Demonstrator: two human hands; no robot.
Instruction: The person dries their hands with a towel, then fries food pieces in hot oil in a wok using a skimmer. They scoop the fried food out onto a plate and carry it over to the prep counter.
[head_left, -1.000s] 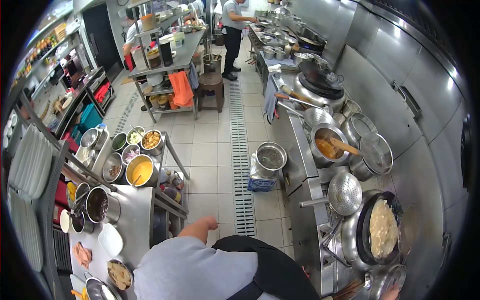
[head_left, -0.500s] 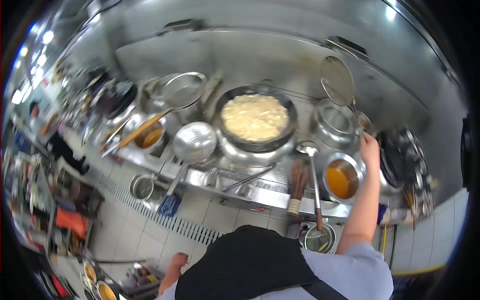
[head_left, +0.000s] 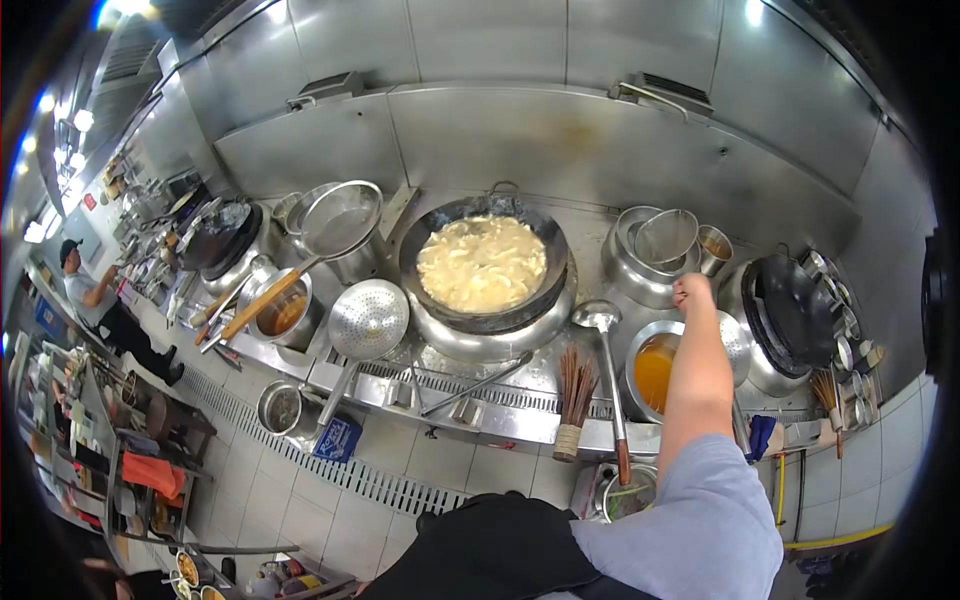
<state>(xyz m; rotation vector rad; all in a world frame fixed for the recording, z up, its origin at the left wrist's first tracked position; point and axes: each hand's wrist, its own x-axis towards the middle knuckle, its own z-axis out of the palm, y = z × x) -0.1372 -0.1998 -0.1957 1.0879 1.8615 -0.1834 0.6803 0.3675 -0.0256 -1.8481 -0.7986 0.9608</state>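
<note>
Our arm (head_left: 700, 370) could knock the ladle (head_left: 598, 318).
Its handle overhangs the stove's front edge (head_left: 510, 418); our right hand (head_left: 692, 290) grips the strainer (head_left: 667, 237); our unseen left hand we can't judge.

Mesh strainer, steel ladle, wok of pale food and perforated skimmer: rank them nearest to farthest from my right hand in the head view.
From your right hand:
1. Mesh strainer, just beyond it.
2. Steel ladle, a little left.
3. Wok of pale food, farther left.
4. Perforated skimmer, left of that wok.
</note>
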